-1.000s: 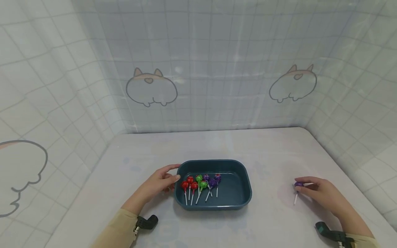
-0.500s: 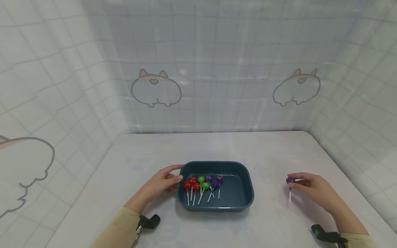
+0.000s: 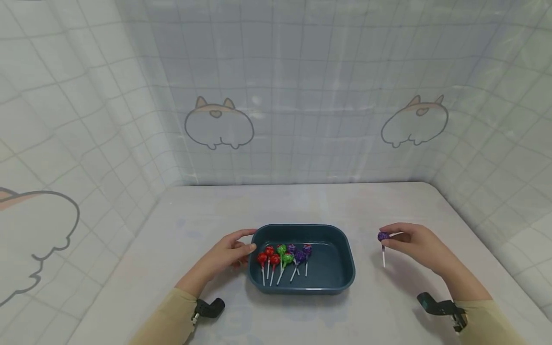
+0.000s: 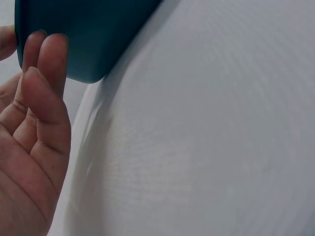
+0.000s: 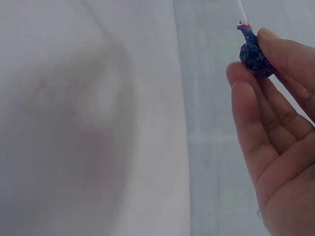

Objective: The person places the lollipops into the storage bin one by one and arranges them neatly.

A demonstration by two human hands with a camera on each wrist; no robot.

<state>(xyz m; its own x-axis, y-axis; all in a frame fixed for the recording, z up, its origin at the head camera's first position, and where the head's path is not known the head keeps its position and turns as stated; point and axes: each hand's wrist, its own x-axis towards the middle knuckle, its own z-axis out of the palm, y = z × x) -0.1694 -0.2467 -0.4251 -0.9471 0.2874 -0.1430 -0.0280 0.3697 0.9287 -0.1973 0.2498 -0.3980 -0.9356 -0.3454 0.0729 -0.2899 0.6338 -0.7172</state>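
The right hand [image 3: 416, 243] pinches a purple lollipop [image 3: 383, 236] by its wrapped head between thumb and fingertips, the white stick hanging down above the table [image 3: 388, 201]; the lollipop is in the air, to the right of the dark teal tray [image 3: 340, 239] and apart from it; in the right wrist view the same purple head [image 5: 253, 53] sits between the thumb tip and the fingers [image 5: 246, 113], with the stick pointing away from the palm.

The left hand [image 3: 228, 254] rests against the tray's left end, its fingers lightly curved and touching the rim without curling round it; the left wrist view shows the fingers [image 4: 47, 64] laid straight against the tray's outer wall [image 4: 93, 29].

Inside the tray, towards its left half, lie eight wrapped lollipops in a close row with sticks pointing towards the person: red ones [image 3: 267, 256] at the left, green ones [image 3: 283, 254] in the middle, purple ones [image 3: 301, 252] at the right; the tray's right half is bare floor.

A tiled sheet printed with cartoon corgi rumps [image 3: 219, 123] stands round the table on three sides; both forearms wear beige sleeves [image 3: 166, 321].
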